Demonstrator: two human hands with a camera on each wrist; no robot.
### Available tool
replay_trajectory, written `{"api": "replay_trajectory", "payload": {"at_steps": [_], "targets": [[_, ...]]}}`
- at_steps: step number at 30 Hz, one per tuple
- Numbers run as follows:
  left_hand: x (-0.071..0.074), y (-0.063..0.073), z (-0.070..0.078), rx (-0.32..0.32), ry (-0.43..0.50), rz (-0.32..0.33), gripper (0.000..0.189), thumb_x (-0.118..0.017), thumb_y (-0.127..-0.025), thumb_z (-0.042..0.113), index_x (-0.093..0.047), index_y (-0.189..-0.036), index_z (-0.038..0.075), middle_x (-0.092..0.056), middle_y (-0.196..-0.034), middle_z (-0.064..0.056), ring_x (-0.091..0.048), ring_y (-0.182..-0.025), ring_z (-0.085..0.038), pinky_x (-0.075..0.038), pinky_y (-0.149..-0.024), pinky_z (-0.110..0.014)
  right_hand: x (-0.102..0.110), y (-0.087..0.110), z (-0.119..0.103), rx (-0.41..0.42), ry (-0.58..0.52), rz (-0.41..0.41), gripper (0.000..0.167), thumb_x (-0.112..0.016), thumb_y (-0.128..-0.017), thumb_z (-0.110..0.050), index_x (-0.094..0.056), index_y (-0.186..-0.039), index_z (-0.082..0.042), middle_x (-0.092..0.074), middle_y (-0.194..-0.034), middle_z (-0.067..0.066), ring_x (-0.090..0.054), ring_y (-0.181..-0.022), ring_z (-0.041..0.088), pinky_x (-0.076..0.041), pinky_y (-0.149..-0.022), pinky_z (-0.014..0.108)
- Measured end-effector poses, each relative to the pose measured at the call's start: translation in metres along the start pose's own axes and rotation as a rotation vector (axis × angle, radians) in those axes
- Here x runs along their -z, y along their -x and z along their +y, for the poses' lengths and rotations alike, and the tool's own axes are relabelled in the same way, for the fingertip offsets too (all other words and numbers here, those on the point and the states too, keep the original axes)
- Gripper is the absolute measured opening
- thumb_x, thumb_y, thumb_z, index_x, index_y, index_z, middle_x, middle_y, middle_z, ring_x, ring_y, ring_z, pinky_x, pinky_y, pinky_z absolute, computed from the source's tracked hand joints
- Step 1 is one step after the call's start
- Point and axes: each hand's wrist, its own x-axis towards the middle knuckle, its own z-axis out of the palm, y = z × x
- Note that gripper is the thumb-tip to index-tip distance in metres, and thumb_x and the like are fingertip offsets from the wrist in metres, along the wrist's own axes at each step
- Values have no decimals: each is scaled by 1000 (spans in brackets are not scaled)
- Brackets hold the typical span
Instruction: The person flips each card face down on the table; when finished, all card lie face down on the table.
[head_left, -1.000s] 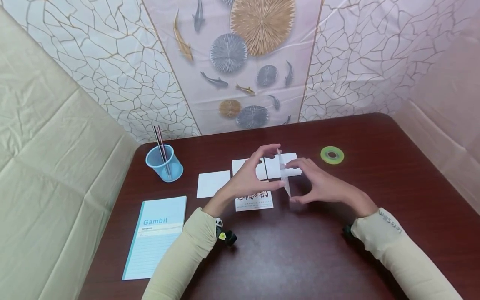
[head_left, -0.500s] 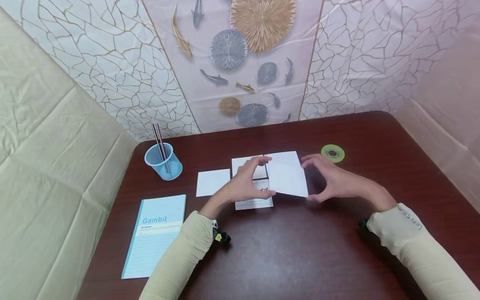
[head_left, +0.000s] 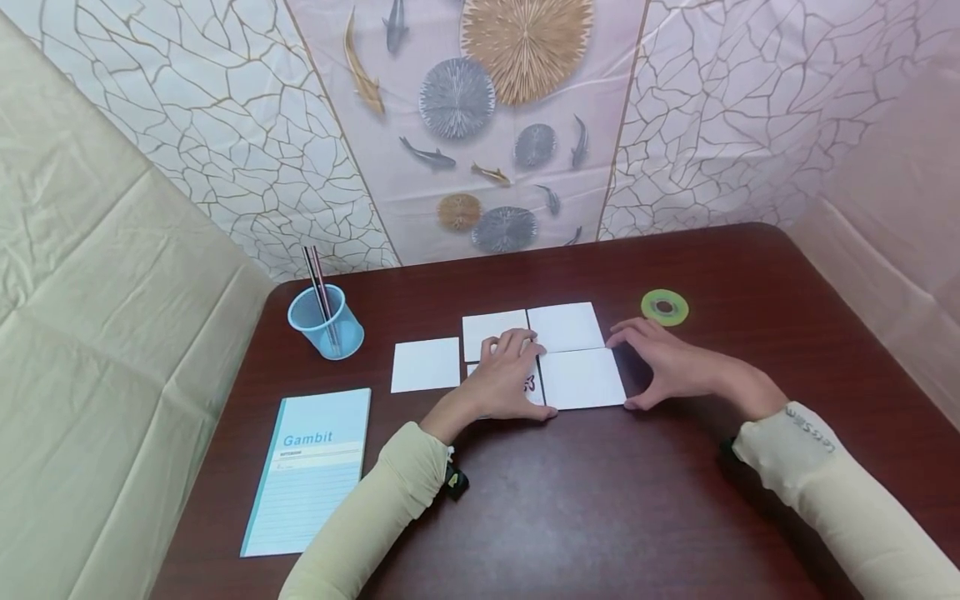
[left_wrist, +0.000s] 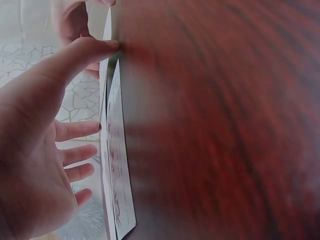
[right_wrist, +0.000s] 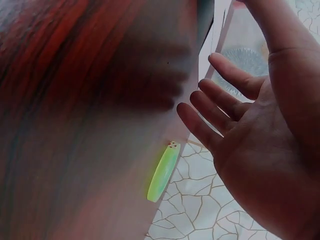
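In the head view, my left hand [head_left: 506, 383] and right hand [head_left: 671, 367] hold a white card [head_left: 581, 379] by its left and right sides. Each thumb is at a near corner and each forefinger at a far corner. The card lies level, or almost so, at the front right of a block of cards. Under my left hand is a card with dark red writing [left_wrist: 117, 165], mostly covered in the head view. Two more white cards adjoin behind, one at the left [head_left: 495, 325] and one at the right [head_left: 566, 325].
Another white card [head_left: 425, 365] lies apart to the left. Farther left stand a blue mesh pen cup [head_left: 330, 329] with pencils and a Gambit notebook [head_left: 315, 475]. A green tape-like ring [head_left: 664, 307] lies beyond my right hand. Patterned cloth [head_left: 510, 125] hangs behind the table.
The held card has turned from upright edge-on to flat and come down at the front right of the group. My right hand has moved rightward; both hands have lowered.
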Motion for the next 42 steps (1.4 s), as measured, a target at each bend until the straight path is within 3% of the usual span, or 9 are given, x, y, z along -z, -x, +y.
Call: {"api": "replay_trajectory", "payload": {"at_steps": [30,36,42], "targets": [[2,3,-5,-18,24,-21,93,-68,-70,75,-50,-137,14,-38,-144,-5,-29,-132,-20,-22,-103,-49,-2,-2,5,-17,-14,-23,89,-90,-65,-44,-47,-134,-8,-35,-143,15,-31,-131,33,-35,-101,58],[21,28,-25,-17,69,1,91,-71,-70,71,-53,-137,13,-39,-144,-6,-31,-132,-21,-24,-101,-49,-3,-4,-11,20,29,36,93,-86,-67,-53,-45,-136,-7,-41,-139,12,-35,-126,28,-36,-100,54],[32,61,-53,52,63,-49,85,-75,-70,67,-55,-136,17,-39,-144,-4,-28,-134,-21,-20,-105,-49,-13,-27,-52,160,139,85,73,-83,-74,-48,-55,-129,-8,-48,-132,9,-42,-120,25,-38,-96,47]]}}
